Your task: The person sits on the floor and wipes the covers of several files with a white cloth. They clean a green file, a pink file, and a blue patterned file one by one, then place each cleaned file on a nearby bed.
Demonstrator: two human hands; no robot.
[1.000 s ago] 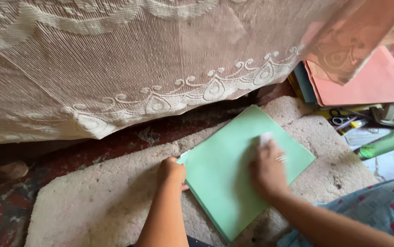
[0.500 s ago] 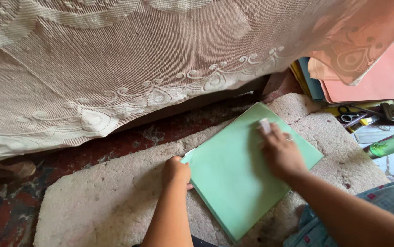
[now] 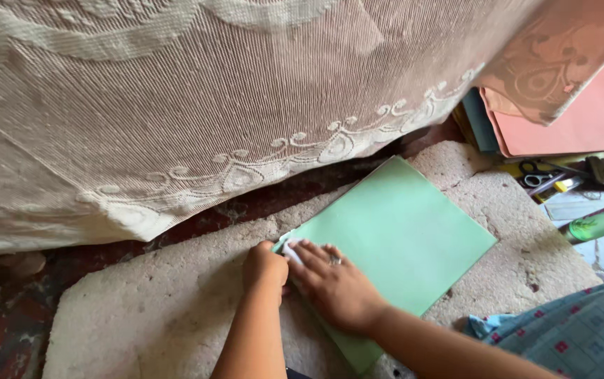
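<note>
A light green sheet (image 3: 407, 231) lies tilted on a rough beige mat (image 3: 155, 316). My left hand (image 3: 265, 267) is curled into a fist at the sheet's near-left corner and pins its edge down. My right hand (image 3: 333, 288) lies flat on the sheet right beside the left hand. Its fingertips press a small white piece (image 3: 290, 249) against that corner. A ring shows on one finger. Most of the white piece is hidden under the fingers.
A cream lace cloth (image 3: 211, 91) hangs over the far side, close above the mat. At the right are a stack of pink and blue sheets (image 3: 561, 119), scissors (image 3: 535, 179) and a green bottle (image 3: 603, 221). A blue flowered cloth (image 3: 568, 337) covers my lap.
My right hand has slid with the white piece from the sheet's far corner down and left to the near-left corner, beside the left hand. The left hand has stayed put.
</note>
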